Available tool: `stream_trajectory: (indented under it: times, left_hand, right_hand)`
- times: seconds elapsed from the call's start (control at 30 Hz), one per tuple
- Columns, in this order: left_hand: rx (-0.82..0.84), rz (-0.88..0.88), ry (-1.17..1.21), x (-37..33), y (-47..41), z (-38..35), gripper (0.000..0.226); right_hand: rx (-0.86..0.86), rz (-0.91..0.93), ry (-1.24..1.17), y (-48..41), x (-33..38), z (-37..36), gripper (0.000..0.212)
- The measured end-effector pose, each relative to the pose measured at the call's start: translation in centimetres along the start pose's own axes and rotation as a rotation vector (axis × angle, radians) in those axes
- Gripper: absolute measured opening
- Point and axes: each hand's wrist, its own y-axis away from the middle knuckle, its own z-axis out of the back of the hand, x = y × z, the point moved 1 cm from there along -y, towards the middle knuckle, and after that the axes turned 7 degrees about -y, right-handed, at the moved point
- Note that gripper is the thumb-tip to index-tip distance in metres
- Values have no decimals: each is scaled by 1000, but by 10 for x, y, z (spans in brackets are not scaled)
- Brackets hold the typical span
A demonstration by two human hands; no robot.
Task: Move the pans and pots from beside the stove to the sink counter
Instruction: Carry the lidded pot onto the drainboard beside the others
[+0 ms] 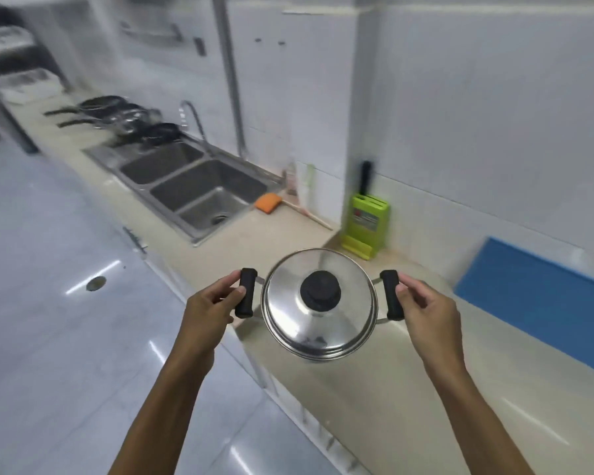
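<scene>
Pot [319,303] held by both hands; knife block [369,221], sink [186,186] beyond.

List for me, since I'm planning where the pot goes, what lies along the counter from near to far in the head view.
Pot held by the left hand and right hand → green knife block → orange sponge → sink → pans.

Single head-worn wide-angle view, looking forward and steeply down from above the bench [374,389] front edge. Faces along the bench toward the double sink [199,186] and far end, tiled wall [477,114] on right, floor [48,337] on left. Near field close; far end blurred.
</scene>
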Motion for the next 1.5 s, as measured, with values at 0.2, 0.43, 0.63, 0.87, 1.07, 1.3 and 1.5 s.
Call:
stream_trajectory:
  times: [0.2, 0.43, 0.63, 0.87, 1.07, 1.3, 1.5]
  left_hand:
    - [-190, 88, 31, 39, -19, 152, 32]
    - [-369, 212, 85, 95, -67, 279, 30]
    - [-457, 283, 108, 132, -155, 369, 30]
    - [-510, 345, 140, 135, -288, 468, 35]
    - [-509, 332, 148, 133, -410, 546, 33]
    - [-423, 308, 146, 141, -578, 642, 31]
    - [-347, 285, 114, 134, -737, 726, 32]
  right_hand:
    - [243, 15, -56, 16, 38, -167, 23]
    - [516, 36, -61, 11, 63, -341, 23]
    - [636, 35, -46, -24, 71, -505, 24]
    - [683, 15, -56, -83, 106, -679, 25]
    - [668, 13, -75, -138, 138, -808, 28]
    - [584, 21, -44, -200, 160, -966, 24]
    - [515, -36, -72, -250, 191, -1090, 26]
